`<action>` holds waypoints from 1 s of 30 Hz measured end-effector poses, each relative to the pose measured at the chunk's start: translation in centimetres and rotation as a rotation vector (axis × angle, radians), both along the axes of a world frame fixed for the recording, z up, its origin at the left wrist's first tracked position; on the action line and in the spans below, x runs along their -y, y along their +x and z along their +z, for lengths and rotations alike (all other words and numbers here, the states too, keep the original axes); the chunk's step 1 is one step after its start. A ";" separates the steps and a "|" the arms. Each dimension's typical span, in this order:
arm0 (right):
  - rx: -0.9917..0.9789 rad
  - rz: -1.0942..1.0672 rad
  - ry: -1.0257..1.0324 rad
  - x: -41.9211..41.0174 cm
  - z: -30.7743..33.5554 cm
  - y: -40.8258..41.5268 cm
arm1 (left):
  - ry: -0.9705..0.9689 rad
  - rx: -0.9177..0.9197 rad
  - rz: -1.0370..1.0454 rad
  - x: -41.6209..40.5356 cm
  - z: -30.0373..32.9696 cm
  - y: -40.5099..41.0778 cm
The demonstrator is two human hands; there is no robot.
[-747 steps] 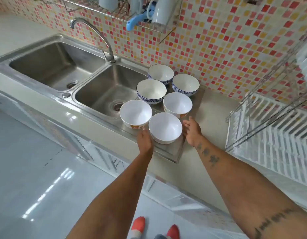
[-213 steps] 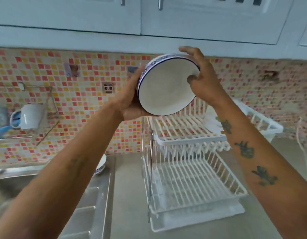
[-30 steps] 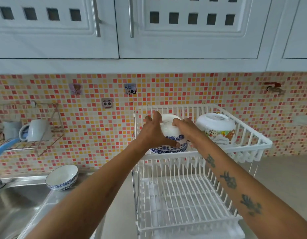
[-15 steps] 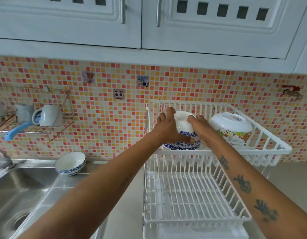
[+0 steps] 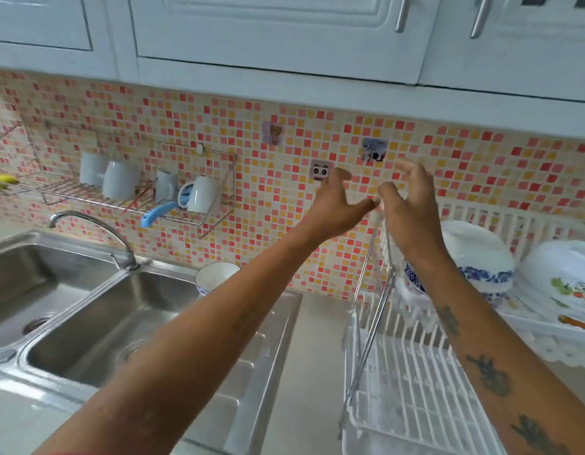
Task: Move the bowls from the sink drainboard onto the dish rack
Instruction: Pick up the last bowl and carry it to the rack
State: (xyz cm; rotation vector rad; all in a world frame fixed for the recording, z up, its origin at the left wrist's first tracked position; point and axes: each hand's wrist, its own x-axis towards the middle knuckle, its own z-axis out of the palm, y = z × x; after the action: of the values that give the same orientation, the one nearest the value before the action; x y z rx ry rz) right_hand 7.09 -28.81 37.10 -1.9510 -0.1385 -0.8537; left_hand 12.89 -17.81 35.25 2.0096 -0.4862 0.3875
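Note:
My left hand and my right hand hang in the air above the left end of the white dish rack, fingers spread and holding nothing. A blue-patterned bowl lies upside down on the rack's upper tier, just right of my right wrist. Beside it rests a cartoon-printed bowl, also upside down. One blue-rimmed bowl stands upright on the steel drainboard, partly hidden behind my left forearm.
A double steel sink with a curved tap lies to the left. A wire wall shelf holds several white mugs. Wall cupboards hang overhead. The rack's lower tier holds no dishes.
Both hands have let go of the blue-patterned bowl, which stays on the upper tier, and have lifted up and left. The view has swung left toward the sink.

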 end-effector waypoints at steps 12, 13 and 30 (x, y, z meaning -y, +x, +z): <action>-0.299 0.347 -0.017 -15.6 -3.9 7.5 | -0.054 -0.554 0.135 -18.8 -7.5 4.0; -0.344 0.364 -0.019 -16.7 -4.6 8.3 | -0.058 -0.595 0.149 -20.2 -8.2 4.3; -0.975 0.253 0.028 -25.4 -23.5 22.8 | -0.438 -1.013 0.366 -34.2 -23.4 12.4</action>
State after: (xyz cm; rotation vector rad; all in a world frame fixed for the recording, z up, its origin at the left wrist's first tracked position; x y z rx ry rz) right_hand 29.89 -3.37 13.63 -2.0570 0.2012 0.3017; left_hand 25.25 16.39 11.89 1.5919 0.5583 -0.3078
